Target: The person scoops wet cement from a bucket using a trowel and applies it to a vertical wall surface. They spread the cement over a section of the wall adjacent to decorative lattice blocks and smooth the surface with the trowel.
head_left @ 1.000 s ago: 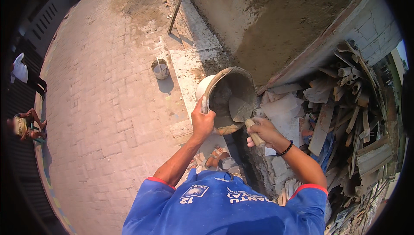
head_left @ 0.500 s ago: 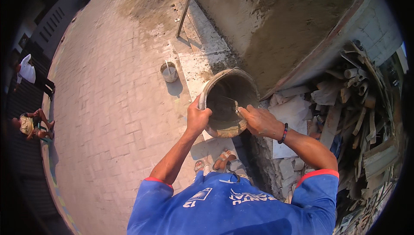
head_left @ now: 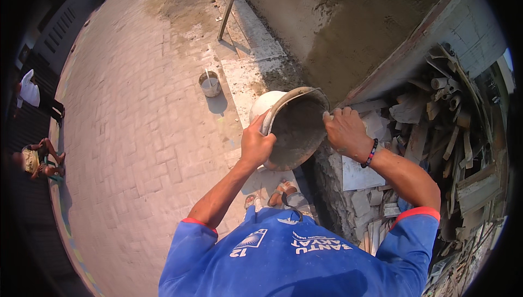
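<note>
A white bucket (head_left: 267, 102), its inside coated with grey mortar, is tipped over in front of my body with its mouth turned to the right. My left hand (head_left: 258, 143) grips its near-left rim, thumb along the edge. At the opposite rim is my right hand (head_left: 348, 132), wearing a dark beaded bracelet (head_left: 370, 153). Its fingers are curled closed against the rim, and whatever they hold is hidden. The bucket's bottom is in shadow.
A small pail (head_left: 210, 84) with a stick stands on the paving (head_left: 147, 150). A plastered wall (head_left: 359, 30) rises ahead right, with a leaning post (head_left: 229, 7). Scrap wood (head_left: 455, 139) and a narrow trench (head_left: 318, 193) lie right. Two people (head_left: 41, 158) are far left.
The bucket has tilted further to the right, showing more of its white outside. My right hand has moved from inside its mouth to the right rim; the thin tool it held is no longer visible.
</note>
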Action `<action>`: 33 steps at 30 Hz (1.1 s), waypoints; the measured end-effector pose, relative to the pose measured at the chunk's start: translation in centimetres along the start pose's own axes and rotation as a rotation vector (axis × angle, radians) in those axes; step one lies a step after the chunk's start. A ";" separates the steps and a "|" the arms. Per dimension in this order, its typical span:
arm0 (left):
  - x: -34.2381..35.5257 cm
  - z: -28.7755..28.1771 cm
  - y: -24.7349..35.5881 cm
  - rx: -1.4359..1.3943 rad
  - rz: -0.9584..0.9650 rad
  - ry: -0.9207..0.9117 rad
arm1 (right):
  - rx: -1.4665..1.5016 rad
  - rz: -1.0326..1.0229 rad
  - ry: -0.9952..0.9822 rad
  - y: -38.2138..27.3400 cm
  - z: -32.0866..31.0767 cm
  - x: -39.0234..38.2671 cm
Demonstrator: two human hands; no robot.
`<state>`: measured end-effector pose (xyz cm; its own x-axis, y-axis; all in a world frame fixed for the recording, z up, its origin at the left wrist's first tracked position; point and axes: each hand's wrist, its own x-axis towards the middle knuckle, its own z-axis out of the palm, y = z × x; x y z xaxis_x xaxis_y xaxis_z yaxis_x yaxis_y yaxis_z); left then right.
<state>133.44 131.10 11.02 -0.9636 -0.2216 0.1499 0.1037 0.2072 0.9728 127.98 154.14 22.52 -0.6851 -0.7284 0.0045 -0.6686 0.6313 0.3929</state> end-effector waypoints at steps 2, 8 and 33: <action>-0.5 -0.3 1.8 0.050 0.025 -0.008 | 0.099 0.026 -0.177 -1.3 0.4 1.0; -1.8 0.6 4.2 -0.030 0.007 -0.048 | 0.567 0.101 -0.299 -1.2 5.0 -3.8; 1.8 -3.3 6.5 -0.486 -0.170 0.106 | 0.849 0.289 -0.069 2.1 -3.7 -5.8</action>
<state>133.19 128.92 18.15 -0.9492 -0.3136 -0.0245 0.0748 -0.3006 0.9508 131.56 158.71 26.72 -0.8574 -0.5101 -0.0682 -0.4371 0.7918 -0.4267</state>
